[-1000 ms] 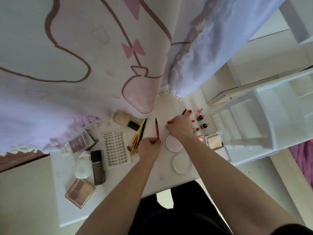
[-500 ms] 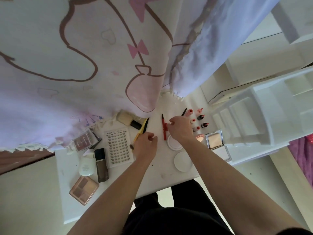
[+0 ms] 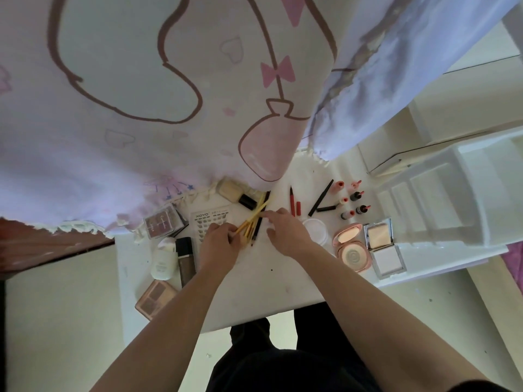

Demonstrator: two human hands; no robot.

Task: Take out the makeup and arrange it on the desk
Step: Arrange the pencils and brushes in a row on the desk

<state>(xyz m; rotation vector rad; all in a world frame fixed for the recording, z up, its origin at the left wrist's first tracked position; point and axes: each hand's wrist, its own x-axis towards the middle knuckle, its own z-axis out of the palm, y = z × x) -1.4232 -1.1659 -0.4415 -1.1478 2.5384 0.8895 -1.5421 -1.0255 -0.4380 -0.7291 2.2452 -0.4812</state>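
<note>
Sorting step: yellow sticks (image 3: pixel 254 215) gripped in curled left hand (image 3: pixel 222 246), touched by right hand (image 3: pixel 285 236), fingers loosely apart. Next, likely: laying them parallel on desk (image 3: pixel 254 292).

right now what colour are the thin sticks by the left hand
The sticks are yellow; head view.

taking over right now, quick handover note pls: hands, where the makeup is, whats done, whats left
Left hand: grips the lower ends of the yellow sticks, a crossed bundle mid-desk.
Right hand: fingertips at the same bundle; cannot tell whether it pinches anything.
Done, laid out on the desk: red liner, black pens, small bottles, pink compact and silver compact to the right; lash card, foundation bottle and palette to the left.
Left: probably straighten the bundle into a neat row.
</note>
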